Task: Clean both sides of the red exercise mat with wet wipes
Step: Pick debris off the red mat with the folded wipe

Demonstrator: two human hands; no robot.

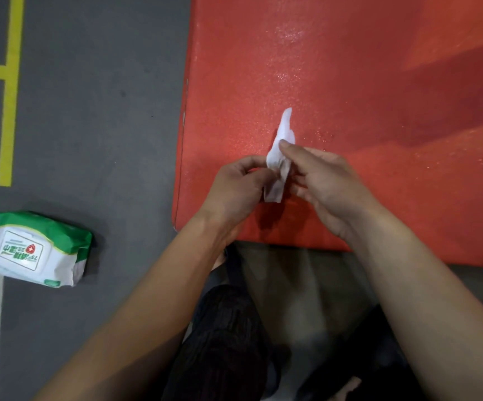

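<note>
- Dark knees point(222, 337) at 6 o'clock, crouched close to reach.
- Left hand point(234, 186) and right hand point(327, 180) both pinching crumpled wet wipe point(279, 157), probably opening it.
- Red mat point(350, 82) at 12 o'clock, shiny wet.
- Wipes pack point(34, 250) at 9 o'clock on floor point(104, 111), handy.

Mat point(335, 82): red, finely pebbled texture, semi-matt; scattered glossy wet patches and droplets catch the light on its upper face. Side edge looks smooth and slightly shiny.
Wipe point(279, 157): white, thin, limp non-woven cloth, crumpled, matt.
Pack point(34, 250): soft plastic film, white and green, glossy with creases; flat lid label, smoother, printed.
Floor point(89, 125): grey, matt, fine-grained; painted lines point(10, 96) yellow, flat finish, slightly worn.
Trousers point(222, 328): dark knit cloth, ribbed.
</note>
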